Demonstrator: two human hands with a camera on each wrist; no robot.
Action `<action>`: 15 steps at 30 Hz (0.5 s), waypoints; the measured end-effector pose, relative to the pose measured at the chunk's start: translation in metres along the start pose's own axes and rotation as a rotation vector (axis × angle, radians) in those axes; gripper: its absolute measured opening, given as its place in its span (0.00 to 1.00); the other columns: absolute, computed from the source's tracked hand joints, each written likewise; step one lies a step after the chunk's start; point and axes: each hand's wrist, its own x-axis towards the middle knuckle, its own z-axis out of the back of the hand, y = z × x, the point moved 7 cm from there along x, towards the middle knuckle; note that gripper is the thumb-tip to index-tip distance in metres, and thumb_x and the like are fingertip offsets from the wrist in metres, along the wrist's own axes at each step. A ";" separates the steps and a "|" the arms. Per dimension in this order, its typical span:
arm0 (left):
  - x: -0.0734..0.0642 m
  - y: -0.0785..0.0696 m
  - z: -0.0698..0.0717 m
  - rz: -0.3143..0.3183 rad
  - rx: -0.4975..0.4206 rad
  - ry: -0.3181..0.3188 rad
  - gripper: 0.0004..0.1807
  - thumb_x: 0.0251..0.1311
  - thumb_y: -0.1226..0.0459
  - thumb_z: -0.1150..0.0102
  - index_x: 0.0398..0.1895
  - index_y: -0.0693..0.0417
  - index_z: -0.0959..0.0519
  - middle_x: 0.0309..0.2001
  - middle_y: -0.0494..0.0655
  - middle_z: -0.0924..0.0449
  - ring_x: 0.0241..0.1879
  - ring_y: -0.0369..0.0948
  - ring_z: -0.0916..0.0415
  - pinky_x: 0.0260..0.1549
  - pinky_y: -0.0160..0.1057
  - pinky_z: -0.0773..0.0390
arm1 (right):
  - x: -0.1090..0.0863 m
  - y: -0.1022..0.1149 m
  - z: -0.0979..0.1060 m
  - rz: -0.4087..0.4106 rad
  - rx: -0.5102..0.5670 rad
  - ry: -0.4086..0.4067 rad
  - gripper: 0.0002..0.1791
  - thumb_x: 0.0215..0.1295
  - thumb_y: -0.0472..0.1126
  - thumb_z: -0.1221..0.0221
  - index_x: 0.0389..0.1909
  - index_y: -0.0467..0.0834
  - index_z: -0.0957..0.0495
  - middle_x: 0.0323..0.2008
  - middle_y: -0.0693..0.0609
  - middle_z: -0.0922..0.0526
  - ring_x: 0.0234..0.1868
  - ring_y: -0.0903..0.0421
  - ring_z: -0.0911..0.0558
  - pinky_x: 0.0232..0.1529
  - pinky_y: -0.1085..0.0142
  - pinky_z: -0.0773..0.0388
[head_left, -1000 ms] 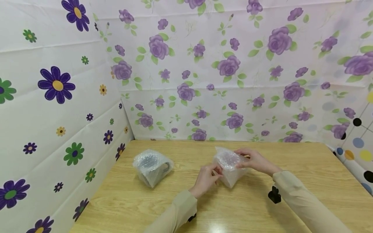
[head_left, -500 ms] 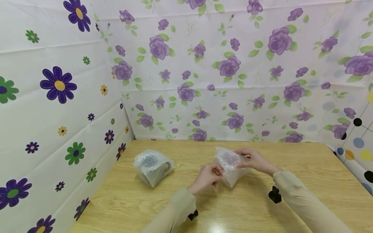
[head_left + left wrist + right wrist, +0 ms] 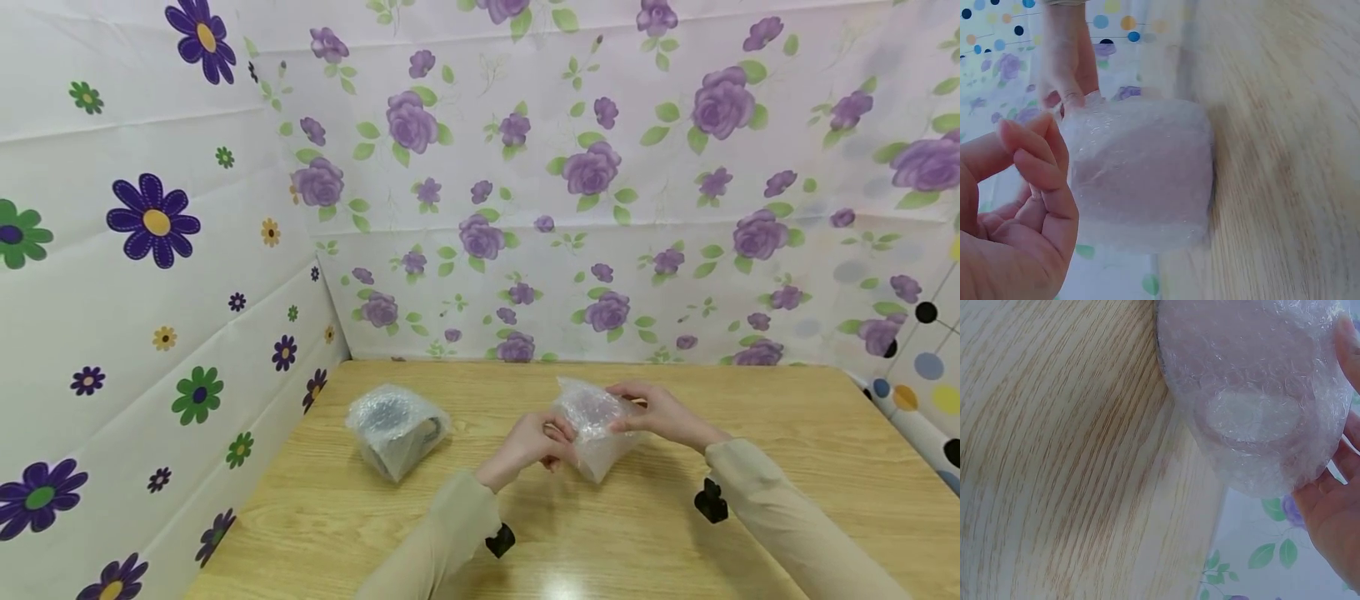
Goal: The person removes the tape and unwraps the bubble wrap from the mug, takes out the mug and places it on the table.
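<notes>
A bubble-wrapped package (image 3: 588, 408) stands on the table, a dull pinkish thing showing through the clear wrap. My right hand (image 3: 662, 413) grips its right side, thumb in front and fingers behind. On the opposite side my left hand (image 3: 528, 446) has its thumb and curled fingers pinched together at the edge of the wrap. The left wrist view shows those fingertips (image 3: 1035, 165) overlapping the package (image 3: 1147, 172); what lies between them is hidden. In the right wrist view a pale oval patch (image 3: 1254, 417) shows under the bubbles of the wrap.
A second bubble-wrapped package (image 3: 392, 429), with something dark inside, sits to the left on the wooden table (image 3: 300, 508). Flower-printed cloth (image 3: 487, 192) hangs behind the table's back edge and along the left. Black mounts (image 3: 710, 502) sit at both wrists.
My left hand has turned slightly at the wrist, and its forearm has shifted a little left. The right hand and both packages stay put.
</notes>
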 end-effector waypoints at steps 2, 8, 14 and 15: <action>0.000 -0.002 0.000 0.001 -0.008 0.018 0.07 0.45 0.74 0.35 0.29 0.63 0.23 0.20 0.48 0.24 0.12 0.38 0.32 0.14 0.34 0.28 | 0.000 0.000 0.000 0.001 0.003 0.004 0.34 0.49 0.45 0.33 0.56 0.33 0.31 0.55 0.37 0.32 0.55 0.40 0.33 0.51 0.50 0.34; 0.004 -0.015 -0.001 -0.028 -0.054 0.064 0.04 0.49 0.72 0.36 0.28 0.62 0.22 0.23 0.48 0.23 0.16 0.38 0.31 0.17 0.34 0.28 | -0.003 0.000 0.000 -0.006 0.011 0.015 0.34 0.51 0.45 0.34 0.57 0.34 0.32 0.56 0.37 0.33 0.56 0.40 0.35 0.51 0.48 0.35; 0.014 -0.030 0.000 -0.079 -0.062 0.053 0.04 0.51 0.72 0.38 0.31 0.63 0.23 0.25 0.48 0.23 0.18 0.39 0.31 0.22 0.39 0.26 | -0.003 0.002 -0.001 -0.023 0.024 0.019 0.34 0.51 0.45 0.34 0.58 0.34 0.33 0.57 0.37 0.34 0.57 0.40 0.36 0.52 0.48 0.36; 0.015 -0.033 0.001 -0.093 -0.056 0.043 0.04 0.51 0.72 0.38 0.30 0.63 0.22 0.26 0.48 0.23 0.19 0.39 0.30 0.23 0.41 0.25 | -0.002 0.002 -0.001 -0.024 0.029 0.019 0.34 0.51 0.45 0.34 0.58 0.34 0.33 0.56 0.37 0.34 0.56 0.40 0.35 0.52 0.48 0.36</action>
